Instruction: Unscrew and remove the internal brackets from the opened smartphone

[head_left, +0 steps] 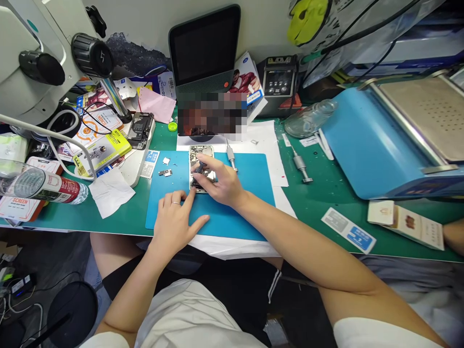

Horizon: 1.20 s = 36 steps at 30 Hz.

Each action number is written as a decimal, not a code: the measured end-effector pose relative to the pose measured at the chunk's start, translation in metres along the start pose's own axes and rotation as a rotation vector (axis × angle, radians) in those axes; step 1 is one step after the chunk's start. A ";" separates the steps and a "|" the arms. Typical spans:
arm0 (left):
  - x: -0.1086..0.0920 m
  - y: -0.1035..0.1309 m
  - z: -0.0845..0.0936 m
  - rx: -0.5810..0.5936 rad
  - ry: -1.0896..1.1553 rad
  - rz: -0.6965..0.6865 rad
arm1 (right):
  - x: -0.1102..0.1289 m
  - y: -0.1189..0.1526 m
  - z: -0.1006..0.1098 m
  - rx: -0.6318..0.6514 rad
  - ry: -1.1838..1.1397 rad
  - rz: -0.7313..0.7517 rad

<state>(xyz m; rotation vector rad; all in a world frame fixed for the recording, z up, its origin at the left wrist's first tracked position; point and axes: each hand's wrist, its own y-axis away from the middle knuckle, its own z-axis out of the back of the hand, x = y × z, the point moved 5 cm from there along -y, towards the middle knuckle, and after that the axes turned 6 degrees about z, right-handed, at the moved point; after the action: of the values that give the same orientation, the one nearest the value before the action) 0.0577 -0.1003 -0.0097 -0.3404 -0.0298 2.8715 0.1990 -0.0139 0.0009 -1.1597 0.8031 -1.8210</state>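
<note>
An opened smartphone (pixel 196 153) lies on the blue work mat (pixel 242 212), its inner boards exposed. My right hand (pixel 225 181) pinches a small dark screwdriver (pixel 200 166) over the phone, and its tip is hidden. My left hand (pixel 176 220) rests on the mat with fingers spread, the index fingertip at the phone's lower edge. To the left of the phone lie a small circuit board piece (pixel 165 172) and a little metal shield (pixel 166 160). A grey screwdriver (pixel 231 155) lies just to the right of the phone.
Another screwdriver (pixel 300 164) lies on the green bench mat (pixel 311 193). Further right stands a blue machine (pixel 355 140) beside a glass jar (pixel 310 118). On the left are a water bottle (pixel 47 183), a tissue (pixel 111 193) and a second opened phone (pixel 140 129). A co-worker's arm (pixel 454 238) shows at right.
</note>
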 end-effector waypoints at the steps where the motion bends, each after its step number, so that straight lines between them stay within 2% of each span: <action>1: 0.000 0.000 0.000 -0.001 0.002 0.000 | 0.000 0.000 0.000 0.005 0.004 0.004; 18: 0.000 -0.001 0.001 -0.012 -0.005 -0.009 | 0.001 0.000 0.000 0.033 -0.014 0.006; 36: 0.000 -0.001 0.001 0.017 0.010 0.006 | -0.003 0.003 0.002 0.029 0.005 -0.072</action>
<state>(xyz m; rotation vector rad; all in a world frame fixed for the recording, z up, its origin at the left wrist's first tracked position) 0.0579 -0.0997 -0.0088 -0.3524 -0.0025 2.8744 0.2021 -0.0133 -0.0023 -1.1797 0.7436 -1.8893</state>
